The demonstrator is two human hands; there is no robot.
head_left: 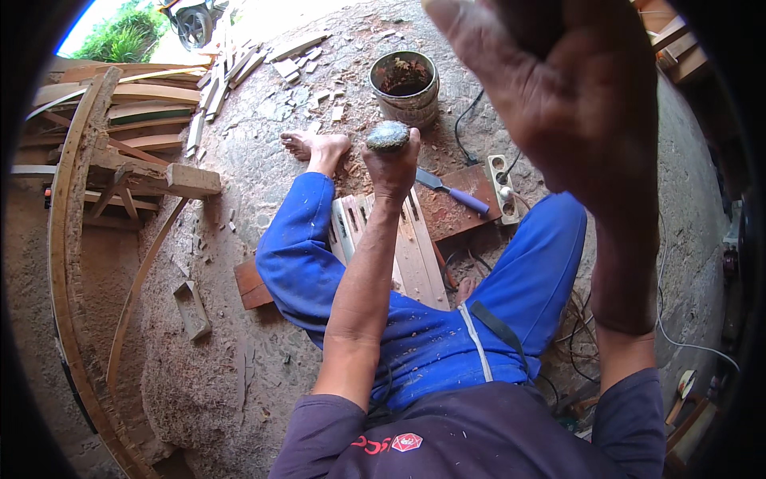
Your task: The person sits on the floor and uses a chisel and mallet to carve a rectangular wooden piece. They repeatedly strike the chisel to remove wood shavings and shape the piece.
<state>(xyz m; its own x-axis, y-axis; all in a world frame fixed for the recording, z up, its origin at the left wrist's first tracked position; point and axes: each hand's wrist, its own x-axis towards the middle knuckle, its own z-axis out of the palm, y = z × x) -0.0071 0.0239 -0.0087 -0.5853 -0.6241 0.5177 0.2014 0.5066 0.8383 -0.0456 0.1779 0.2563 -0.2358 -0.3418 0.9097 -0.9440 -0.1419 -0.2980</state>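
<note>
My left hand (392, 172) is closed in a fist around an upright tool with a thick, round, battered grey end (388, 136); its lower part is hidden behind the hand. Below it, between my legs, lie pale wooden pieces (413, 255) with narrow slots cut in them. Large and close at the upper right, my right hand (550, 104) is raised with its fingers curled. The top edge cuts it off, so anything it grips cannot be made out. A chisel with a purple handle (467, 201) rests on a brown board (455, 214), right of the left hand.
A bucket (405, 105) with shavings inside stands ahead. A white power strip (503, 188) with cables lies to the right. Wood offcuts (231, 76) and chips cover the floor. Curved timbers (76, 239) rise at the left, near a small wooden box (191, 310).
</note>
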